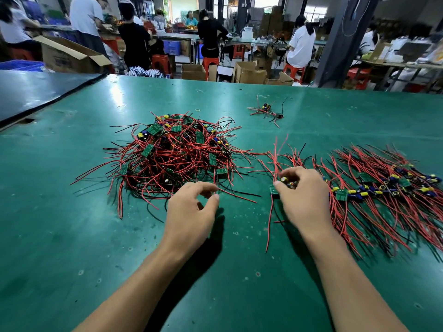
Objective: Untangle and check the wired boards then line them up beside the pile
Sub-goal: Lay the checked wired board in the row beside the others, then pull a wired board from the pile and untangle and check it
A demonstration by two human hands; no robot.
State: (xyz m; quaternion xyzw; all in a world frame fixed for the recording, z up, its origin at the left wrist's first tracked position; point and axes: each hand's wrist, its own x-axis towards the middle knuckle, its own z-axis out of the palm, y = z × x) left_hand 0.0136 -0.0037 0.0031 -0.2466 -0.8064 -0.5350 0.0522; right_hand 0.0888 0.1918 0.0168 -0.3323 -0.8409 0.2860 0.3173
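A tangled pile (pixel 175 149) of small green boards with red and black wires lies on the green table, left of centre. To its right a row of sorted boards (pixel 383 188) stretches toward the right edge, wires fanned out. My right hand (pixel 304 200) pinches a small green board (pixel 274 190) with a capacitor at the left end of that row; its red wires trail toward me. My left hand (pixel 191 212) hovers at the pile's near edge, thumb and fingers loosely curved and apart, a red wire running just past its fingertips.
A small separate bunch of wired boards (pixel 267 110) lies farther back, with a rubber band (pixel 197 109) beside it. A dark mat (pixel 36 92) covers the far left of the table (pixel 72 236). Beyond the far edge are cardboard boxes, red stools and several people at other benches.
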